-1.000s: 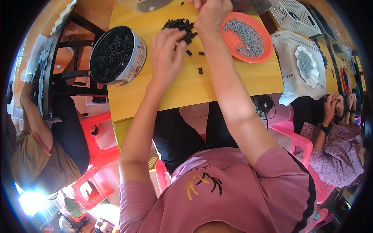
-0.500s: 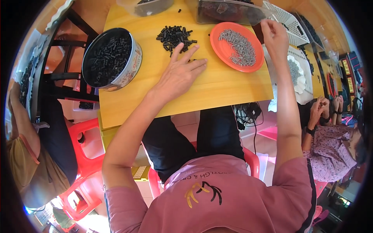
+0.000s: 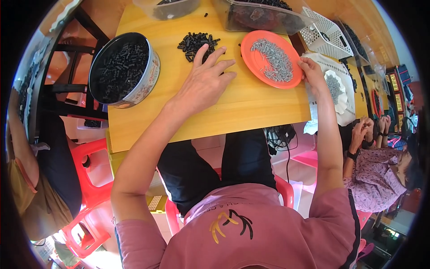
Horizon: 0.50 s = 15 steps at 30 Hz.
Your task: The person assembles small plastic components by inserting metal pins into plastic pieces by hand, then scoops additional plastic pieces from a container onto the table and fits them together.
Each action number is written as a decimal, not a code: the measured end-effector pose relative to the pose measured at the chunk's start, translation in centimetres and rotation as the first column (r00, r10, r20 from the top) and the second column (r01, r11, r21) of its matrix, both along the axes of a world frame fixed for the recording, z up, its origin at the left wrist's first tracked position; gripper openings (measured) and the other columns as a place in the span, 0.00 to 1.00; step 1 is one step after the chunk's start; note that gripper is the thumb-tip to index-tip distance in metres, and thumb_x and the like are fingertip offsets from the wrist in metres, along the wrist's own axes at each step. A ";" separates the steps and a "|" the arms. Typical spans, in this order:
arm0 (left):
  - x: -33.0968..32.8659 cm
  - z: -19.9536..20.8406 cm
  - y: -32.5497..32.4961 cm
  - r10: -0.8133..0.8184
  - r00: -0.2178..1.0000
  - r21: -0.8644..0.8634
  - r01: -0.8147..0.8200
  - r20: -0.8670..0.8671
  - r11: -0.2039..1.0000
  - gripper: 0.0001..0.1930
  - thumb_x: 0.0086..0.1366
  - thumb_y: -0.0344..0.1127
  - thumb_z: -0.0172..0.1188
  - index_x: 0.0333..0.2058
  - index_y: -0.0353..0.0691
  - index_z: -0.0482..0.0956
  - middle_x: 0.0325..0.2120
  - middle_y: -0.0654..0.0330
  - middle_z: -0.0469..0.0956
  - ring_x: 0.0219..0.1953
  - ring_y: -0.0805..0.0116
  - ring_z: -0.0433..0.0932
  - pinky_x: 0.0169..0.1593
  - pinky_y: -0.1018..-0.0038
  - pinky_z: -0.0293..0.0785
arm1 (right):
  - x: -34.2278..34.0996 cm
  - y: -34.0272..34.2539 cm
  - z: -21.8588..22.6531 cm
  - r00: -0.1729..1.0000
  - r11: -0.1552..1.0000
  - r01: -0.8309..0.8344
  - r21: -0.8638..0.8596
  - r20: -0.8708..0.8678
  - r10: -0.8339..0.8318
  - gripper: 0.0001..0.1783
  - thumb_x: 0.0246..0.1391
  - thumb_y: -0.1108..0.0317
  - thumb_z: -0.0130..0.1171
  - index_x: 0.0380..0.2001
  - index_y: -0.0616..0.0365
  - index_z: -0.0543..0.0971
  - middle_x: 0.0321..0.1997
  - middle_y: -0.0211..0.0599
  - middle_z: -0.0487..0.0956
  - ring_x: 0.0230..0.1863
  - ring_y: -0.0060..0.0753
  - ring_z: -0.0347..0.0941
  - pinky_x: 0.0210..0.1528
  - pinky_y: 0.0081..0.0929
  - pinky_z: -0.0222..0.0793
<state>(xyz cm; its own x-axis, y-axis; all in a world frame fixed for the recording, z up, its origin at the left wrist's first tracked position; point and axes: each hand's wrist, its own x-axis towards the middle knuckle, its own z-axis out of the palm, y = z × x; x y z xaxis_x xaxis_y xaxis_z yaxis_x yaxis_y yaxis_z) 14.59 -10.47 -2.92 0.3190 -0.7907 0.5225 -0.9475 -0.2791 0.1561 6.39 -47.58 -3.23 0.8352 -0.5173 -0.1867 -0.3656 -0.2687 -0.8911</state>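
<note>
My left hand (image 3: 201, 85) hovers or rests with fingers spread at the near edge of a small heap of short black tube-like pieces (image 3: 192, 43). Its fingertips partly cover the heap, and nothing shows in its grasp. At the right, my right hand (image 3: 313, 73) has thumb and fingers closed at the rim of a round orange plate (image 3: 255, 74). Many small grey screw-like pieces (image 3: 275, 60) lie on that plate. Left of the heap stands a round tin (image 3: 150, 83) holding many more black pieces.
Clear plastic bins (image 3: 264, 22) line the table's far side. Beyond the right edge are a white perforated basket (image 3: 324, 36) and a white scalloped plate (image 3: 341, 105) with grey pieces. People sit on both sides; a red chair (image 3: 96, 157) stands at left.
My right hand has come down from beside the white basket to the orange plate's rim. A black piece now shows at the plate's left edge. My left hand stays by the heap, fingers wider.
</note>
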 end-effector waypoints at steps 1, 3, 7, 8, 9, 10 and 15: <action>0.0 0.1 0.0 -0.001 1.000 -0.008 0.001 -0.014 1.000 0.10 0.56 0.26 0.59 0.38 0.38 0.83 0.50 0.56 0.76 0.63 0.52 0.63 0.68 0.48 0.47 | -0.1 -0.3 -0.1 1.000 1.000 0.004 -0.003 0.000 -0.004 0.17 0.60 0.63 0.58 0.49 0.59 0.76 0.27 0.21 0.76 0.22 0.11 0.65 0.24 0.13 0.60; 0.3 0.2 0.0 -0.005 1.000 -0.026 0.005 -0.016 1.000 0.10 0.56 0.26 0.59 0.38 0.37 0.82 0.50 0.56 0.76 0.63 0.52 0.63 0.68 0.48 0.48 | -0.6 -1.4 -0.4 0.999 0.997 0.037 0.069 0.035 -0.040 0.16 0.60 0.63 0.57 0.48 0.58 0.76 0.28 0.20 0.76 0.22 0.11 0.64 0.25 0.12 0.60; 1.0 0.4 -0.2 0.012 1.000 -0.068 -0.013 -0.006 0.998 0.11 0.56 0.25 0.59 0.39 0.37 0.82 0.49 0.54 0.76 0.60 0.52 0.66 0.67 0.51 0.53 | -1.6 -2.3 -0.2 0.993 0.993 0.060 0.098 0.093 -0.069 0.16 0.61 0.62 0.57 0.48 0.58 0.76 0.28 0.19 0.76 0.22 0.10 0.64 0.25 0.12 0.61; 1.3 0.4 -0.8 0.003 1.000 -0.070 -0.003 -0.004 0.998 0.11 0.56 0.25 0.59 0.39 0.37 0.82 0.49 0.54 0.76 0.60 0.52 0.66 0.67 0.51 0.53 | -1.9 -2.7 0.1 0.993 0.994 0.068 0.080 0.094 -0.075 0.16 0.61 0.62 0.57 0.48 0.59 0.76 0.29 0.19 0.77 0.22 0.10 0.63 0.25 0.11 0.61; 1.7 0.3 -1.5 0.003 0.999 -0.101 0.000 0.033 0.995 0.11 0.55 0.24 0.58 0.39 0.35 0.81 0.47 0.53 0.77 0.59 0.51 0.67 0.65 0.53 0.57 | -2.3 -3.2 0.4 0.992 0.995 0.076 0.062 0.096 -0.082 0.16 0.61 0.62 0.57 0.49 0.59 0.76 0.29 0.19 0.77 0.22 0.09 0.63 0.25 0.11 0.60; 2.1 0.2 -2.3 0.007 0.998 -0.128 0.002 0.070 0.992 0.12 0.54 0.24 0.56 0.38 0.33 0.81 0.46 0.52 0.77 0.57 0.51 0.69 0.63 0.55 0.60 | -2.5 -3.6 0.5 0.991 0.994 0.083 0.064 0.098 -0.089 0.16 0.61 0.62 0.57 0.49 0.59 0.76 0.29 0.19 0.77 0.22 0.09 0.63 0.25 0.11 0.60; 4.7 -1.3 -7.1 0.006 0.995 -0.045 -0.001 0.103 0.999 0.12 0.56 0.24 0.54 0.40 0.31 0.79 0.47 0.48 0.76 0.56 0.51 0.70 0.60 0.62 0.65 | -3.7 -5.4 1.9 0.990 0.996 0.086 0.013 0.114 -0.086 0.17 0.61 0.62 0.56 0.49 0.60 0.75 0.29 0.20 0.76 0.23 0.09 0.62 0.26 0.13 0.59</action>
<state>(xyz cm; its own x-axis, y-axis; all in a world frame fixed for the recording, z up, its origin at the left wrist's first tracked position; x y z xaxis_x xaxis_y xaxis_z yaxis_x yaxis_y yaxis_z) 19.32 -17.57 -4.25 0.2641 -0.7647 0.5878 -0.9582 -0.2773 0.0698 2.69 -52.94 -1.36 0.8038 -0.5870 -0.0967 -0.2825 -0.2335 -0.9304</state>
